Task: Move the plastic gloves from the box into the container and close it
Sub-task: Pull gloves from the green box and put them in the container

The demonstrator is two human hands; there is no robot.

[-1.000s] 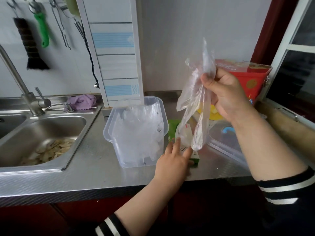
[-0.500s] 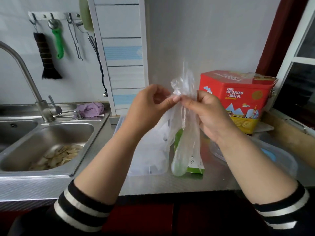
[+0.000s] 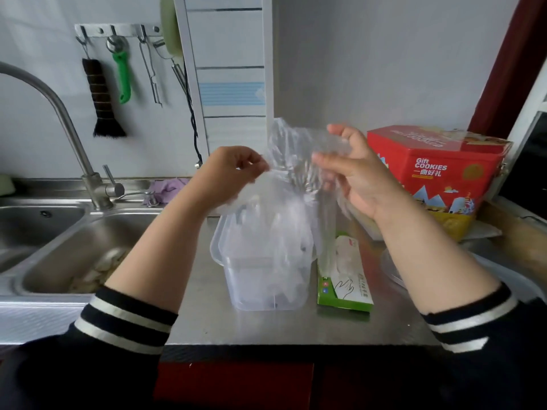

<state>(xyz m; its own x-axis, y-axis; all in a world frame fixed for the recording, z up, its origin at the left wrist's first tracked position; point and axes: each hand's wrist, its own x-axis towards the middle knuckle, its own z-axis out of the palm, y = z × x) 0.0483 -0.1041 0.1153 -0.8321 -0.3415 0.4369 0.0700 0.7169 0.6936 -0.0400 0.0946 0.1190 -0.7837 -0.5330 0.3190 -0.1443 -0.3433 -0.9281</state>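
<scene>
We pinch a clear glove (image 3: pixel 299 161) between left hand (image 3: pixel 233 173) and right hand (image 3: pixel 355 176), hanging lengthwise down above the container (image 3: pixel 260 261), on a steel counter (image 3: pixel 207 321) beside the sink (image 3: pixel 74 247).
</scene>
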